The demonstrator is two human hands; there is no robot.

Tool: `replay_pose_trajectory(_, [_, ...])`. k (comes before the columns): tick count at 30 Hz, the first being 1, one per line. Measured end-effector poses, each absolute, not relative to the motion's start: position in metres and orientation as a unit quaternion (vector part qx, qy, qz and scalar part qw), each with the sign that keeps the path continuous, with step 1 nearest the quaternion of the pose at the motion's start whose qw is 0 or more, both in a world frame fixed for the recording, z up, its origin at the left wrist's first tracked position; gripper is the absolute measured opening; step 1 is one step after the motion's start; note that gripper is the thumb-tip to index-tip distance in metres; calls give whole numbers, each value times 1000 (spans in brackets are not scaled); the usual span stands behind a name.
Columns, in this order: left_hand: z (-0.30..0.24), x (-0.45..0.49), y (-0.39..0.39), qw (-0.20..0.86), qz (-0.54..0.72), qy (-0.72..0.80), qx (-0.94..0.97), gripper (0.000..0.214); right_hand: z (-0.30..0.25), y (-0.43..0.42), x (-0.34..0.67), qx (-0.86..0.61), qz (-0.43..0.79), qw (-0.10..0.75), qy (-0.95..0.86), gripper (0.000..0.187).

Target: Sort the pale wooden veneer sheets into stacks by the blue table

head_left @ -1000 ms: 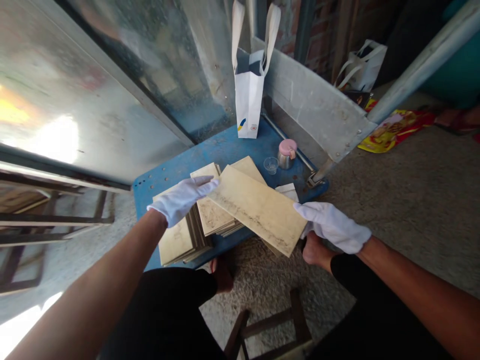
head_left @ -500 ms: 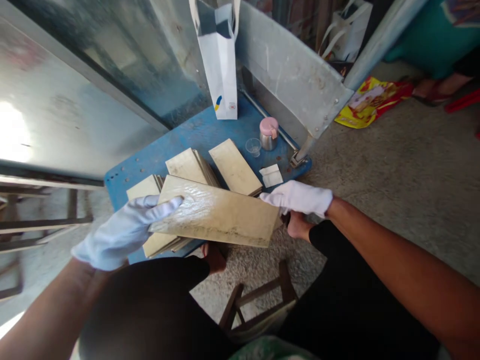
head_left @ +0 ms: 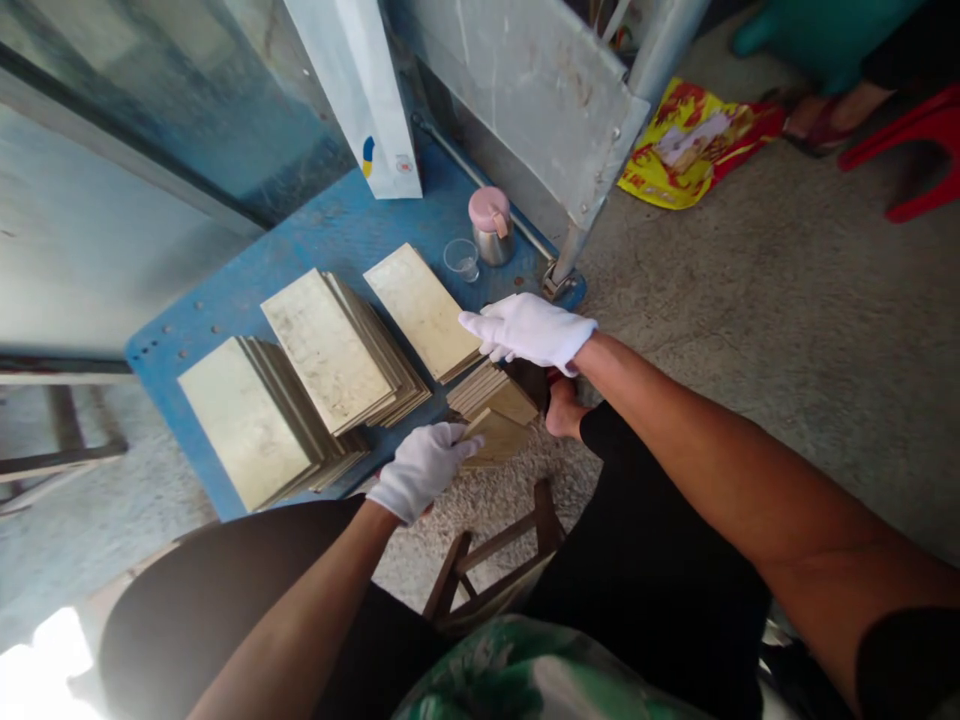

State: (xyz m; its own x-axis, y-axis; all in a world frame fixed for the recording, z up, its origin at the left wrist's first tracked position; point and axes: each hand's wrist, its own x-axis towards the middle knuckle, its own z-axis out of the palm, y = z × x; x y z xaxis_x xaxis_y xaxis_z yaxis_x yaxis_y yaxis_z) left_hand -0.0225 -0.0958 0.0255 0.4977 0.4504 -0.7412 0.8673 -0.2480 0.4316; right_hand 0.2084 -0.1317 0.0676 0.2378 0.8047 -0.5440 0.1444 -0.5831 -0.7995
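Two hands, both in white gloves. Left hand [head_left: 420, 470] pinches the near-left edge of a thin tan board [head_left: 496, 438], thumb on top; board sits tilted, low, just off the table's near edge. Right hand [head_left: 529, 330] is loose, fingers partly extended, nothing visible in it, over the near-right corner of the right stack [head_left: 420, 308]; can't tell if it touches.

Lower pile [head_left: 487, 388] of similar boards right beside the held one; what supports it is hidden. Handling, my guess: stiff, flat, fairly light singly, a bit slick under cloth gloves, edges and corners likely to chip. Best hold: opposite short ends, thumbs on top, fingers under; one-edge pinch may let it droop or twist.

Further out: middle stack [head_left: 326, 350] and left stack [head_left: 244, 425], both fanned sideways, on a blue table [head_left: 300, 235]. Clear cup [head_left: 460, 258] beside a pink-lidded jar [head_left: 491, 225] past the right stack; white bag [head_left: 360, 100] at the far side. Floor, right: yellow-red sack [head_left: 690, 145], another person's foot [head_left: 817, 120], red stool [head_left: 911, 150].
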Motion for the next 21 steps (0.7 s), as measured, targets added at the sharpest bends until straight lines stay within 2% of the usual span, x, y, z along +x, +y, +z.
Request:
replay_pose_trajectory(5, [-9,-6,-117,346,-310,348,814,33,73,-130,212,-730,511,289,-350,50])
replay_pose_trajectory(9, [-19,3,-127,335,-329,359,807,43,83,-129,212,-736,504,262,-369,50])
replay_pose_trajectory(21, [-35,24,-139,306,-366,366,799,37,94,-130,213,-755,467,199,-415,53])
